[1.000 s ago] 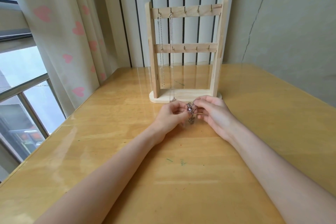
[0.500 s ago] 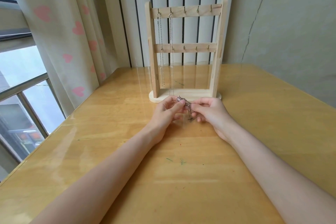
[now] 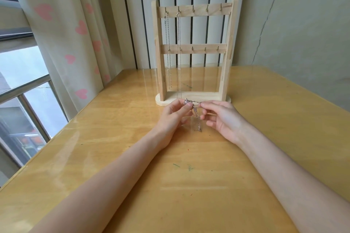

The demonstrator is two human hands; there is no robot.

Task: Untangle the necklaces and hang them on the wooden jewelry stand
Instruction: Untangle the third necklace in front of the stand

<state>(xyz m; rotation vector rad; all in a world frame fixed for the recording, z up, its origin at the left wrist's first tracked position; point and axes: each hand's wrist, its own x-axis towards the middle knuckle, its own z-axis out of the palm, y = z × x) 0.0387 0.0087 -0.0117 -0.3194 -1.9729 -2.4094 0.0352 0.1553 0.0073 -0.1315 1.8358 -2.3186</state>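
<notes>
Your left hand (image 3: 173,117) pinches the butterfly-shaped end of the tangled necklace (image 3: 196,114) between thumb and forefinger, and your right hand (image 3: 220,119) pinches the chain just beside it, so a short stretch runs taut between the two while the rest hangs in a clump toward the counter (image 3: 189,176). Keep both pinches light and draw the hands apart slowly; a hard pull would likely tighten any knot in the hanging part. Let the clump dangle free so its loops can fall open, and work from the loose end you hold on the left. Just beyond your hands stands the wooden jewelry stand (image 3: 194,98), upright near the back of the counter. Its top bar carries five hooks: the two leftmost each hold a chain, first hung necklace (image 3: 168,58) and second hung necklace (image 3: 179,58), both hanging straight down. The three hooks to the right are bare, as are the lower bar's hooks, as far as you can tell.
</notes>
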